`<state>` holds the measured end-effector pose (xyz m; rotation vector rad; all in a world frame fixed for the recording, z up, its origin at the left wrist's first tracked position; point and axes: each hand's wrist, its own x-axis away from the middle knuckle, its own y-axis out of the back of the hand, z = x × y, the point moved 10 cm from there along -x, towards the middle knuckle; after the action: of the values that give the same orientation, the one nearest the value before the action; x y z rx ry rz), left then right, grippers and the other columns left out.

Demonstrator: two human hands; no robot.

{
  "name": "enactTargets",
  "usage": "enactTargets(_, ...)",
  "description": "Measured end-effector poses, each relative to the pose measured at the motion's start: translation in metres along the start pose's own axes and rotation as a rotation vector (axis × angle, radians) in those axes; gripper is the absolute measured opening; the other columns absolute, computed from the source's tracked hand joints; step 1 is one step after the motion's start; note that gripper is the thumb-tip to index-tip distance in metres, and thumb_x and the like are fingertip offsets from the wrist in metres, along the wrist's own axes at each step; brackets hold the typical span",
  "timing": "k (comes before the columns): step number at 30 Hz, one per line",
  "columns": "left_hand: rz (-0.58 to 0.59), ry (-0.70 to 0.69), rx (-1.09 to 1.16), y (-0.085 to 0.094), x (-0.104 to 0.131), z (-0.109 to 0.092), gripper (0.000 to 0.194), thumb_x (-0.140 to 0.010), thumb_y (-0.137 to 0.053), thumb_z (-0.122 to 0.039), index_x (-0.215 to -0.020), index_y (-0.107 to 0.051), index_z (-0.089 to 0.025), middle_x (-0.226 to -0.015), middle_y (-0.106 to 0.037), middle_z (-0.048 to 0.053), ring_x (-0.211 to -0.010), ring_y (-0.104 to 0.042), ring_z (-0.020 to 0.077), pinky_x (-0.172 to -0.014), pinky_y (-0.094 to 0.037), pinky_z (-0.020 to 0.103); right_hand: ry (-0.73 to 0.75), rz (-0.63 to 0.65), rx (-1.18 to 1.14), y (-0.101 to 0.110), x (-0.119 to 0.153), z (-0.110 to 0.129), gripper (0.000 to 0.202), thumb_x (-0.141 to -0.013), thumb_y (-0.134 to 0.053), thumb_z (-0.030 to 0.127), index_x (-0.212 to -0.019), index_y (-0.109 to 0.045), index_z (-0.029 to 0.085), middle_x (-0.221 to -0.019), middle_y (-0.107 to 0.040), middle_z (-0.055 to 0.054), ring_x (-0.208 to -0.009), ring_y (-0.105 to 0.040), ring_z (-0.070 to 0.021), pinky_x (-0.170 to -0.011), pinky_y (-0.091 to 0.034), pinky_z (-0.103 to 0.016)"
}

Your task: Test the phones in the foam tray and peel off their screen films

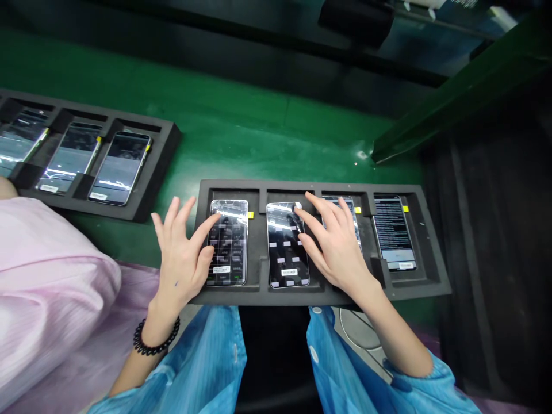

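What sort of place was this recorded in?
Most likely a factory floor, perhaps a phone line: labelled phones sit in a compartmented tray on a green bench, a second tray of phones lies to the left, and a pink sleeve shows another person alongside.

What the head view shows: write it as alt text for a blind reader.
A person's left hand has its index finger at the leftmost smartphone in a dark four-compartment tray, the right hand at the second smartphone. The tray lies on a green worktable; another smartphone tray sits at upper left, beyond a pink garment.
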<state>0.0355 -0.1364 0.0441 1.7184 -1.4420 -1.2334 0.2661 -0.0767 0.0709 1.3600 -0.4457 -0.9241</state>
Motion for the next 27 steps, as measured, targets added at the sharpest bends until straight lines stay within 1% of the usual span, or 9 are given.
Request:
enactTargets(2, 0.033, 0.038, -0.011, -0.003, 0.003, 0.004, 0.053, -0.106, -0.023, -0.044, -0.147, -0.053, -0.028, -0.171, -0.020, 0.007, -0.160, -0.011, 0.0388, -0.128, -0.001, 0.069, 0.000, 0.011, -0.004, 0.000, -0.001, 0.000, 0.039, -0.108, -0.037, 0.035, -0.128, -0.065, 0.016, -0.153, -0.054, -0.015, -0.139, -0.050, -0.0286, -0.125, -0.028, -0.060)
enactTargets(4, 0.047, 0.067, -0.022, -0.005, 0.005, 0.007, 0.054, -0.106, -0.022, -0.043, -0.147, -0.054, -0.026, -0.171, -0.019, 0.009, -0.160, -0.009, 0.0396, -0.127, 0.000, 0.071, 0.004, 0.046, 0.006, -0.005, -0.003, 0.001, 0.040, -0.108, -0.037, 0.035, -0.125, -0.068, 0.017, -0.153, -0.054, -0.016, -0.139, -0.049, -0.0300, -0.124, -0.029, -0.062)
enactTargets(8, 0.061, 0.107, -0.048, -0.008, 0.002, 0.012, 0.055, -0.106, -0.022, -0.042, -0.149, -0.051, -0.024, -0.171, -0.017, 0.012, -0.160, -0.007, 0.0401, -0.125, -0.001, 0.073, 0.048, 0.115, 0.055, -0.013, -0.013, 0.009, 0.042, -0.108, -0.037, 0.037, -0.131, -0.066, 0.017, -0.156, -0.050, -0.017, -0.141, -0.047, -0.0325, -0.121, -0.030, -0.066)
enactTargets(15, 0.065, 0.149, -0.091, -0.011, -0.006, 0.015, 0.051, -0.106, -0.026, -0.043, -0.153, -0.046, -0.033, -0.174, -0.011, 0.005, -0.161, -0.004, 0.0360, -0.126, -0.001, 0.072, 0.130, 0.172, 0.132, -0.027, -0.030, 0.024, 0.047, -0.108, -0.036, 0.038, -0.143, -0.057, 0.015, -0.163, -0.039, -0.021, -0.143, -0.047, -0.0341, -0.120, -0.031, -0.068)
enactTargets(18, 0.112, 0.151, -0.109, -0.016, -0.009, 0.015, 0.051, -0.107, -0.027, -0.044, -0.154, -0.044, -0.035, -0.173, -0.012, 0.007, -0.161, -0.004, 0.0359, -0.124, -0.003, 0.075, 0.148, 0.208, 0.130, -0.033, -0.029, 0.026, 0.047, -0.108, -0.039, 0.038, -0.145, -0.055, 0.015, -0.165, -0.036, -0.021, -0.144, -0.046, -0.0347, -0.120, -0.030, -0.069)
enactTargets(21, 0.114, 0.143, -0.120, -0.017, -0.013, 0.013, 0.053, -0.107, -0.026, -0.045, -0.156, -0.040, -0.031, -0.173, -0.013, 0.013, -0.161, -0.005, 0.0379, -0.122, -0.004, 0.078, 0.130, 0.186, 0.122, -0.026, -0.028, 0.023, 0.048, -0.108, -0.038, 0.039, -0.146, -0.055, 0.016, -0.164, -0.037, -0.020, -0.145, -0.044, -0.0339, -0.121, -0.029, -0.067)
enactTargets(23, 0.108, 0.118, -0.123, -0.017, -0.016, 0.010, 0.055, -0.107, -0.027, -0.046, -0.158, -0.037, -0.028, -0.173, -0.011, 0.014, -0.161, -0.004, 0.0384, -0.122, -0.003, 0.077, 0.093, 0.151, 0.121, -0.018, -0.026, 0.018, 0.048, -0.108, -0.036, 0.039, -0.145, -0.055, 0.015, -0.164, -0.038, -0.020, -0.145, -0.044, -0.0335, -0.122, -0.029, -0.067)
enactTargets(25, 0.133, 0.076, -0.131, -0.021, -0.018, 0.006, 0.055, -0.106, -0.028, -0.045, -0.157, -0.039, -0.029, -0.173, -0.009, 0.013, -0.161, -0.003, 0.0388, -0.122, -0.002, 0.076, 0.053, 0.142, 0.128, -0.015, -0.024, 0.012, 0.049, -0.108, -0.036, 0.039, -0.145, -0.055, 0.014, -0.163, -0.039, -0.021, -0.145, -0.044, -0.0338, -0.122, -0.029, -0.067)
enactTargets(27, 0.169, 0.036, -0.139, -0.026, -0.020, 0.003, 0.052, -0.106, -0.029, -0.045, -0.156, -0.041, -0.033, -0.174, -0.008, 0.010, -0.161, -0.004, 0.0390, -0.122, -0.001, 0.076, 0.032, 0.169, 0.134, -0.017, -0.020, 0.007, 0.048, -0.108, -0.037, 0.039, -0.144, -0.056, 0.014, -0.164, -0.038, -0.021, -0.145, -0.044, -0.0343, -0.121, -0.029, -0.067)
